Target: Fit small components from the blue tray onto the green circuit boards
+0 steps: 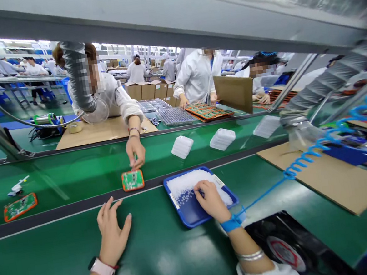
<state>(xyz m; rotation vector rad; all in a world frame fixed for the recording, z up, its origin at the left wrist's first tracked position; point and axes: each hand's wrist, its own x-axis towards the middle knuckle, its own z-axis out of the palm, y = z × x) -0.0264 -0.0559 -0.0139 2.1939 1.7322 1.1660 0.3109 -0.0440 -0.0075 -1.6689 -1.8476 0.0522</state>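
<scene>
At the far left, shows an orange-edged circuit board on the green belt. In the lower left, has the left hand open and empty, fingers spread above the green table. Near it, shows a second circuit board at the belt's near edge, below a co-worker's hand. At the centre, has a blue tray of small white pieces. Over this tray, has the right hand with thumb and forefinger drawn together; cannot surely tell if pinches a piece. On this wrist, wears a blue strap. Farther right, shows a cardboard sheet.
</scene>
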